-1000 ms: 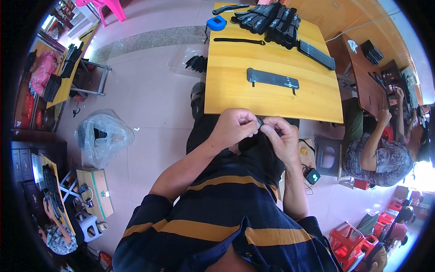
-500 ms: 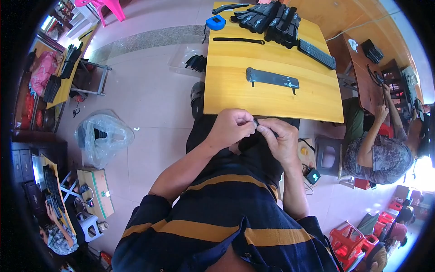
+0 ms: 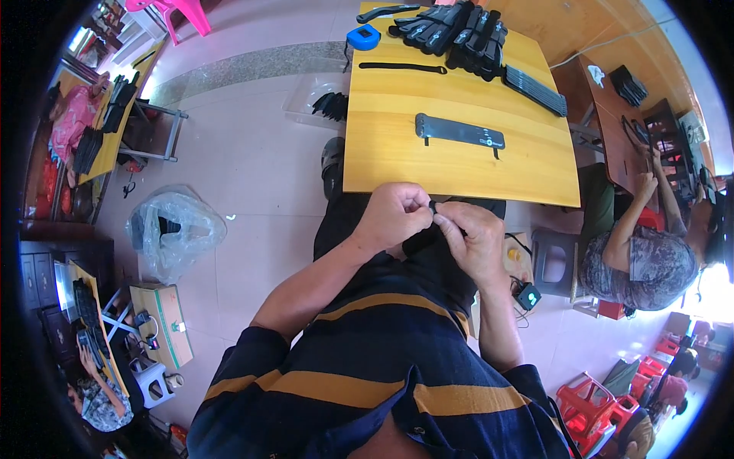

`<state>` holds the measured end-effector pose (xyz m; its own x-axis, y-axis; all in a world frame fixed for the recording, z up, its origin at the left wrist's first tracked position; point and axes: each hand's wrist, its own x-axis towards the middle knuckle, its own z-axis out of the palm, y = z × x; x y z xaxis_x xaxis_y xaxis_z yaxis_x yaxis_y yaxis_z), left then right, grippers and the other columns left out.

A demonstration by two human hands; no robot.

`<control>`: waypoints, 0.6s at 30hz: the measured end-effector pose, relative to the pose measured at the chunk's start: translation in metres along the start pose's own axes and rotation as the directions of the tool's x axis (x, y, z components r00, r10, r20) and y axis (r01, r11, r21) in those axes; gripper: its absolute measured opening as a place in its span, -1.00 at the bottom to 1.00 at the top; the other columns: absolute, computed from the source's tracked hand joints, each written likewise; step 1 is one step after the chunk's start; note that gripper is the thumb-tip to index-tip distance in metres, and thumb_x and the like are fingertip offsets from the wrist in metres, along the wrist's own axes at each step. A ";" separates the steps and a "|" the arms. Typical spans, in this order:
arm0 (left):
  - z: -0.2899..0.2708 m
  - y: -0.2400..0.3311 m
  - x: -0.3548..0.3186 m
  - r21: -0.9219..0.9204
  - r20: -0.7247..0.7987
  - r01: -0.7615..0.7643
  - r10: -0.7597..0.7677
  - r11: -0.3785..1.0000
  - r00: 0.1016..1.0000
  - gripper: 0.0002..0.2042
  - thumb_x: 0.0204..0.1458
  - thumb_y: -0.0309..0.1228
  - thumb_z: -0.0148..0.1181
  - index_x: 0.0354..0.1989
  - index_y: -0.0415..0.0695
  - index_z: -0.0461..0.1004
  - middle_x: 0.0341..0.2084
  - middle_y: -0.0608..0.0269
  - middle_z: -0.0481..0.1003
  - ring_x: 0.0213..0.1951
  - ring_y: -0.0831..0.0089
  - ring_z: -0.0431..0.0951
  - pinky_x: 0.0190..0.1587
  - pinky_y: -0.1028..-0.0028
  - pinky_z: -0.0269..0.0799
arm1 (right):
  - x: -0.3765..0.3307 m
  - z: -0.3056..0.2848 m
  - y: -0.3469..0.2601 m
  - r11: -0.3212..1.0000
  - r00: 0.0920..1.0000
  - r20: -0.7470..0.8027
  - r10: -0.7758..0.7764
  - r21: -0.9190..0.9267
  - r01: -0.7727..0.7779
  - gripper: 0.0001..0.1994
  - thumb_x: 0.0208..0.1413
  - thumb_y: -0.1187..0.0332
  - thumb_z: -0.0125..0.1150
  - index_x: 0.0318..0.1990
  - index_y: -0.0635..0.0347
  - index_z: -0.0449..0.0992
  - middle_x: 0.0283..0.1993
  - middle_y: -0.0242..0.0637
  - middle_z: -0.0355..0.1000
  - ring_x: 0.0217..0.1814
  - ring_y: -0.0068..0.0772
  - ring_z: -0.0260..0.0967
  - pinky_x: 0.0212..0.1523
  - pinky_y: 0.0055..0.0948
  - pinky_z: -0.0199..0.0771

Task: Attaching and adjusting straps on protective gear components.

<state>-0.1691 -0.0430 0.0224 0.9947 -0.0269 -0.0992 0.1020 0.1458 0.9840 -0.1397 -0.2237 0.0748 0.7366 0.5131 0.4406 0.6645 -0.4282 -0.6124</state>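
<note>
In front of the table's near edge, my left hand (image 3: 396, 216) and my right hand (image 3: 472, 239) meet with fingers pinched. A small black strap end (image 3: 433, 206) shows between the fingertips; most of it is hidden by the hands. Just beyond them on the yellow wooden table (image 3: 390, 172) lies a long dark grey padded strip (image 3: 460, 131) with two short black tabs sticking out of its near side. Farther back a narrow black strap (image 3: 403, 68) with a loop at one end lies flat.
A pile of black padded strips (image 3: 451, 34) and a blue tape measure (image 3: 363, 37) occupy the table's far end. A clear bin (image 3: 306, 103) with black pieces stands left of the table. A co-worker (image 3: 646, 256) sits at the right; a plastic bag (image 3: 174, 237) lies on the floor.
My hands stay pinched together in nearly the same place, with slight finger movement; the black strap end shows a little more between them. The strip on the table has not moved.
</note>
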 end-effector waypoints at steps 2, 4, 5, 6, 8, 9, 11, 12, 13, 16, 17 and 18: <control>0.001 0.001 -0.001 0.054 -0.015 -0.007 0.008 0.999 1.000 -0.96 -0.04 -0.59 0.27 -0.44 -0.31 0.55 -0.60 0.37 0.51 -0.53 0.70 0.45 -0.47 0.61 0.34 | -0.002 0.002 0.002 1.000 1.000 -0.011 -0.004 0.001 0.004 -0.91 0.06 0.46 0.38 -0.30 0.25 0.65 -0.31 -0.14 0.63 -0.27 -0.13 0.64 -0.23 -0.31 0.61; 0.000 0.004 -0.002 0.070 0.005 -0.005 0.004 0.998 1.000 -1.00 -0.01 -0.63 0.21 -0.43 -0.30 0.52 -0.58 0.33 0.53 -0.53 0.68 0.47 -0.48 0.61 0.36 | -0.005 0.003 0.002 1.000 1.000 -0.022 -0.008 0.005 0.008 -0.91 0.05 0.46 0.39 -0.29 0.26 0.66 -0.30 -0.14 0.63 -0.26 -0.13 0.64 -0.22 -0.31 0.62; -0.001 0.005 -0.003 0.085 0.024 -0.004 0.002 0.996 1.000 -0.96 0.01 -0.67 0.16 -0.42 -0.28 0.49 -0.57 0.30 0.54 -0.54 0.67 0.48 -0.49 0.60 0.37 | -0.006 0.004 0.001 0.999 0.999 -0.022 0.024 0.032 -0.023 -0.89 0.06 0.47 0.39 -0.27 0.29 0.65 -0.28 -0.11 0.64 -0.23 -0.13 0.64 -0.18 -0.32 0.62; 0.000 0.005 -0.003 0.085 0.025 -0.003 0.001 0.996 1.000 -0.96 0.01 -0.67 0.16 -0.42 -0.28 0.49 -0.57 0.30 0.54 -0.54 0.67 0.48 -0.49 0.60 0.37 | -0.007 0.004 0.000 0.997 0.998 -0.020 0.054 0.058 -0.053 -0.88 0.07 0.48 0.39 -0.25 0.32 0.65 -0.26 -0.08 0.64 -0.20 -0.13 0.65 -0.13 -0.32 0.61; 0.002 0.006 -0.005 -0.062 0.031 0.020 -0.018 0.998 0.999 -0.97 0.03 -0.65 0.15 -0.41 -0.27 0.49 -0.55 0.29 0.54 -0.53 0.66 0.49 -0.48 0.60 0.38 | -0.009 0.005 0.001 0.990 0.996 -0.024 0.091 0.107 -0.088 -0.88 0.08 0.49 0.39 -0.24 0.33 0.65 -0.26 -0.09 0.64 -0.21 -0.17 0.65 -0.14 -0.35 0.60; 0.004 0.008 -0.006 -0.062 0.034 0.021 -0.019 0.998 0.999 -0.97 0.03 -0.65 0.15 -0.41 -0.27 0.49 -0.55 0.29 0.54 -0.53 0.66 0.49 -0.48 0.60 0.38 | -0.010 0.006 0.002 0.980 0.991 -0.027 0.128 0.155 -0.122 -0.88 0.10 0.49 0.39 -0.23 0.33 0.65 -0.27 -0.10 0.64 -0.22 -0.21 0.64 -0.14 -0.38 0.59; 0.008 0.014 -0.009 0.062 -0.036 -0.027 0.029 0.998 0.999 -0.95 0.07 -0.60 0.17 -0.42 -0.31 0.51 -0.60 0.29 0.54 -0.55 0.65 0.50 -0.47 0.57 0.37 | -0.012 0.007 0.006 0.974 0.989 -0.031 0.147 0.180 -0.139 -0.88 0.11 0.49 0.38 -0.22 0.33 0.65 -0.27 -0.11 0.64 -0.23 -0.25 0.63 -0.15 -0.41 0.57; 0.008 0.014 -0.009 0.063 -0.034 -0.027 0.030 0.998 0.999 -0.95 0.07 -0.60 0.17 -0.42 -0.31 0.51 -0.60 0.29 0.54 -0.55 0.65 0.50 -0.47 0.57 0.37 | -0.012 0.007 0.008 0.967 0.986 -0.031 0.162 0.206 -0.152 -0.89 0.12 0.50 0.38 -0.21 0.33 0.65 -0.27 -0.11 0.64 -0.24 -0.30 0.62 -0.17 -0.44 0.56; 0.008 0.014 -0.010 0.068 -0.038 -0.035 0.038 0.997 0.999 -0.93 0.08 -0.59 0.18 -0.42 -0.31 0.51 -0.60 0.27 0.55 -0.54 0.64 0.51 -0.46 0.56 0.38 | -0.012 0.007 0.007 0.967 0.986 -0.032 0.163 0.206 -0.153 -0.89 0.12 0.50 0.38 -0.21 0.33 0.65 -0.27 -0.11 0.64 -0.24 -0.30 0.62 -0.17 -0.44 0.56; 0.009 0.017 -0.009 0.070 -0.029 -0.046 0.048 0.996 0.998 -0.91 0.11 -0.57 0.18 -0.42 -0.31 0.52 -0.59 0.25 0.56 -0.54 0.62 0.52 -0.46 0.56 0.40 | -0.010 0.005 0.005 0.947 0.978 -0.022 0.206 0.257 -0.193 -0.90 0.09 0.53 0.37 -0.23 0.32 0.66 -0.27 -0.07 0.64 -0.22 -0.20 0.66 -0.17 -0.39 0.60; 0.009 0.017 -0.008 0.068 -0.018 -0.049 0.050 0.996 0.999 -0.91 0.11 -0.57 0.18 -0.42 -0.31 0.52 -0.59 0.25 0.56 -0.54 0.62 0.52 -0.46 0.56 0.40 | -0.010 0.005 0.006 0.945 0.977 -0.020 0.214 0.258 -0.202 -0.90 0.09 0.53 0.37 -0.24 0.33 0.66 -0.27 -0.07 0.64 -0.22 -0.21 0.65 -0.17 -0.39 0.60; 0.008 0.018 -0.008 0.070 -0.020 -0.051 0.053 0.996 0.998 -0.91 0.11 -0.57 0.18 -0.42 -0.31 0.52 -0.59 0.25 0.56 -0.54 0.62 0.52 -0.46 0.56 0.40 | -0.010 0.005 0.005 0.942 0.976 -0.018 0.218 0.263 -0.206 -0.91 0.10 0.54 0.36 -0.24 0.33 0.66 -0.27 -0.07 0.64 -0.22 -0.21 0.65 -0.17 -0.39 0.60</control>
<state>-0.1753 -0.0483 0.0418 0.9988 0.0011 -0.0499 0.0497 0.0773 0.9958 -0.1442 -0.2278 0.0639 0.8660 0.3940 0.3079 0.4415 -0.3134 -0.8407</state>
